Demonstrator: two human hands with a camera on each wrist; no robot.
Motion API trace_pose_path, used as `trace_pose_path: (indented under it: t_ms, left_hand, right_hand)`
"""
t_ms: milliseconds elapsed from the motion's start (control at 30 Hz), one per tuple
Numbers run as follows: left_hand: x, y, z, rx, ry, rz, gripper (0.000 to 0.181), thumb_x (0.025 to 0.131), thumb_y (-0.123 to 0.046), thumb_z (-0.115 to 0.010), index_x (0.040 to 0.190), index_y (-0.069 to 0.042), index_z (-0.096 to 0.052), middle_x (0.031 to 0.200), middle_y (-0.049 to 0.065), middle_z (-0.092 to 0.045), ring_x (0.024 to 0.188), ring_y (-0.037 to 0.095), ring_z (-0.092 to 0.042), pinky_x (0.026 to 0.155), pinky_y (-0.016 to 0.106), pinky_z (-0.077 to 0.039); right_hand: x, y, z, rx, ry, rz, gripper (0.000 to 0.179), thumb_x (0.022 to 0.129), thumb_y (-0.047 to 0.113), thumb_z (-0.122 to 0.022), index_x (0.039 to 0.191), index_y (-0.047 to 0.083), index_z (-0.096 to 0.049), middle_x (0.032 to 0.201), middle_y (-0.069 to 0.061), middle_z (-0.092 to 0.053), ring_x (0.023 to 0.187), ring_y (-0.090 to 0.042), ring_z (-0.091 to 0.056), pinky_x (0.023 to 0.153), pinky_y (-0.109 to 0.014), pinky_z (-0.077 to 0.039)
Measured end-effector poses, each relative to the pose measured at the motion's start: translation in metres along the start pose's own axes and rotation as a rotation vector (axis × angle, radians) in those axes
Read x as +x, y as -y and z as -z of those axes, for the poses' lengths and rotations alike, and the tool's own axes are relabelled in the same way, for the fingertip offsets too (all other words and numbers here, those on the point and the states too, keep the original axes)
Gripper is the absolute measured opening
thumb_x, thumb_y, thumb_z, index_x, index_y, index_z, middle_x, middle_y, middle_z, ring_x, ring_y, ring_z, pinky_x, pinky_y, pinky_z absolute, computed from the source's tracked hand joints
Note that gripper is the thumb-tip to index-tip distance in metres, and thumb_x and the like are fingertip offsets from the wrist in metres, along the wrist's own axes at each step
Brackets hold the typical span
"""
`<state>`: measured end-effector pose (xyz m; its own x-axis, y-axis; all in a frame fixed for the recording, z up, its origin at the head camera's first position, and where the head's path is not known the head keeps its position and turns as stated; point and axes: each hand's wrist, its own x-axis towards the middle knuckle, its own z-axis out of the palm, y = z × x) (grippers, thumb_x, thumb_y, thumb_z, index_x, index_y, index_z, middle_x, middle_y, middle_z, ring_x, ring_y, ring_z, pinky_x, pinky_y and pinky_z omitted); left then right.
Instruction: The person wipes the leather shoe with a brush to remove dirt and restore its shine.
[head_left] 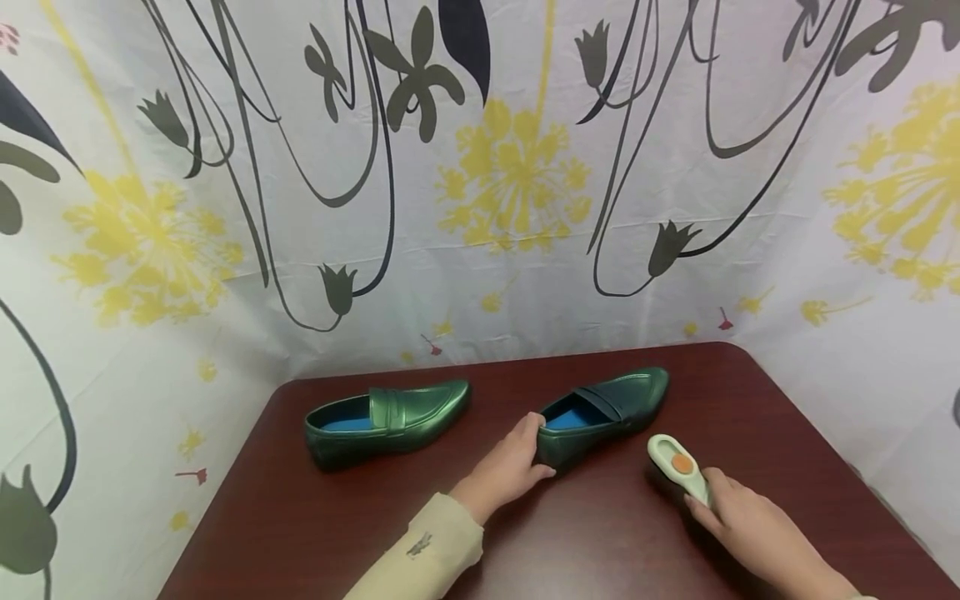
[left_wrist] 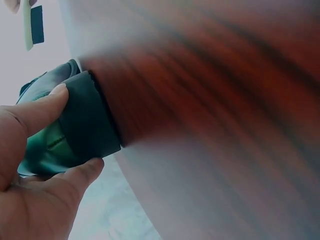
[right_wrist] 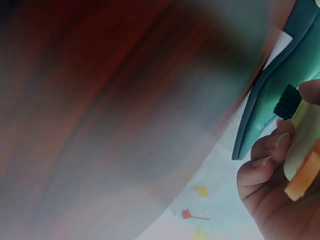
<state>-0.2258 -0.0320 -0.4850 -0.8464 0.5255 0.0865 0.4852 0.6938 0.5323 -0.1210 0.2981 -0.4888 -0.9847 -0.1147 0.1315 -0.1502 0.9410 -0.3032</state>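
At the heel of the held shoe (head_left: 617, 412), left hand (head_left: 513, 462) has its grip: fingers over the back rim, thumb on the near side, closed in narrow around the heel. Held shoe is a dark green loafer, strap across the top, blue insole (head_left: 574, 417) visible through the opening, toe aimed away from the person and to the right. Contact between its full sole and the table (head_left: 337, 525) not clear; cannot tell if it sits flat or is slightly raised.

Right of the held shoe and nearer the person, right hand (head_left: 757, 521) holds a brush (head_left: 695, 482), thumb and fingers curled round the pale green handle, narrow grip. Orange button (head_left: 682, 463) on top of the handle; short black bristles (right_wrist: 287, 101) show in the right wrist view. Brush is apart from the held shoe in the head view, its front end pointing up and left, toward the area just right of the shoe.

Left of the held shoe, well apart from it, second shoe (head_left: 420, 421) stands upright on the table, same style, brighter metallic green, blue lining, toe pointing right toward the held shoe. No hand on it.

Under and around the held shoe: reddish-brown wood table, glossy. Behind it, white cloth (head_left: 450, 287) with yellow flower heads and grey stems and leaves. Nearer the person than the held shoe, pale sleeve (head_left: 442, 529) on the left arm, small dark print near the cuff.
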Motion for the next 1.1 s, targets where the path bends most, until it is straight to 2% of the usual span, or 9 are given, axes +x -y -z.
trace_pose_path:
  t_ms: [233, 367, 533, 633, 733, 1000, 1100]
  left_hand:
    - [-0.015, 0.013, 0.010, -0.054, 0.016, -0.012, 0.055, 0.091, -0.025, -0.076, 0.129, -0.016, -0.038, 0.115, 0.001, -0.054, 0.105, 0.011, -0.053, 0.088, 0.025, -0.051]
    - [-0.021, 0.022, 0.019, -0.132, 0.037, -0.003, 0.057, 0.089, -0.025, -0.079, 0.126, -0.017, -0.037, 0.109, 0.001, -0.056, 0.100, 0.011, -0.055, 0.083, 0.025, -0.050]
    - [-0.024, 0.033, 0.032, -0.235, 0.074, 0.014, 0.059, 0.087, -0.027, -0.081, 0.123, -0.019, -0.034, 0.093, -0.001, -0.055, 0.082, 0.011, -0.055, 0.075, 0.024, -0.048]
    - [-0.024, 0.040, 0.039, -0.268, 0.093, 0.025, 0.062, 0.087, -0.027, -0.081, 0.123, -0.017, -0.031, 0.078, -0.001, -0.048, 0.066, 0.012, -0.048, 0.069, 0.025, -0.045]
    - [-0.024, 0.045, 0.047, -0.309, 0.108, 0.030, 0.064, 0.086, -0.026, -0.082, 0.121, -0.013, -0.030, 0.071, -0.002, -0.039, 0.059, 0.012, -0.041, 0.063, 0.025, -0.042]
    - [-0.027, 0.059, 0.059, -0.360, 0.133, 0.079, 0.067, 0.082, -0.028, -0.086, 0.119, -0.014, -0.032, 0.072, -0.001, -0.043, 0.063, 0.012, -0.044, 0.058, 0.025, -0.041]
    - [-0.027, 0.064, 0.060, -0.467, 0.149, 0.090, 0.068, 0.081, -0.022, -0.086, 0.121, -0.013, -0.032, 0.081, 0.000, -0.050, 0.069, 0.010, -0.052, 0.063, 0.024, -0.045]
  right_hand:
    - [0.002, 0.014, -0.004, 0.018, -0.097, 0.047, 0.029, 0.096, 0.033, -0.068, 0.106, 0.008, -0.056, 0.076, 0.008, -0.045, 0.067, -0.006, -0.041, 0.059, -0.028, -0.037]
    - [0.001, 0.020, -0.007, 0.008, -0.149, 0.084, 0.029, 0.094, 0.030, -0.071, 0.108, 0.008, -0.057, 0.077, 0.009, -0.047, 0.067, -0.005, -0.042, 0.058, -0.028, -0.038]
    - [0.002, 0.028, -0.009, 0.003, -0.177, 0.117, 0.032, 0.092, 0.029, -0.074, 0.110, 0.008, -0.058, 0.078, 0.009, -0.049, 0.067, -0.004, -0.042, 0.057, -0.028, -0.039]
    - [0.004, 0.032, -0.009, 0.002, -0.193, 0.134, 0.032, 0.091, 0.028, -0.074, 0.110, 0.008, -0.058, 0.078, 0.010, -0.049, 0.067, -0.003, -0.042, 0.057, -0.028, -0.039]
    - [0.006, 0.038, -0.009, 0.012, -0.202, 0.143, 0.031, 0.092, 0.028, -0.074, 0.109, 0.008, -0.058, 0.078, 0.010, -0.048, 0.067, -0.003, -0.042, 0.057, -0.027, -0.039]
    - [0.013, 0.051, -0.014, 0.037, -0.188, 0.164, 0.033, 0.093, 0.029, -0.073, 0.112, 0.007, -0.059, 0.083, 0.009, -0.054, 0.070, -0.002, -0.045, 0.058, -0.028, -0.042]
    - [0.015, 0.055, -0.016, 0.042, -0.187, 0.163, 0.034, 0.093, 0.029, -0.073, 0.114, 0.006, -0.060, 0.086, 0.008, -0.057, 0.072, -0.003, -0.047, 0.059, -0.029, -0.044]
